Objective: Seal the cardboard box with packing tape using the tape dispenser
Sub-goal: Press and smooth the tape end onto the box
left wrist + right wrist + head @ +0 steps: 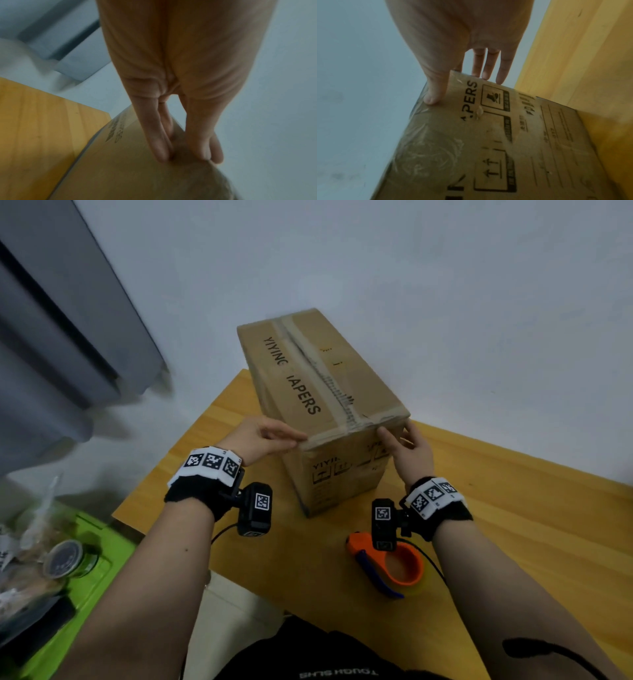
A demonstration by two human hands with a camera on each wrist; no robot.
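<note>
A brown cardboard box printed with black letters stands on the wooden table, a strip of clear tape running along its top seam. My left hand lays straight fingers on the near top edge at the left; the left wrist view shows these fingertips on the box. My right hand is at the near right corner. Its thumb presses the taped front face and its straight fingers reach past the edge. The orange tape dispenser with a blue handle lies on the table under my right wrist.
A green bin with a jar and bags sits low at the left, beside the table's edge. Grey furniture stands at the far left. A white wall rises right behind the box.
</note>
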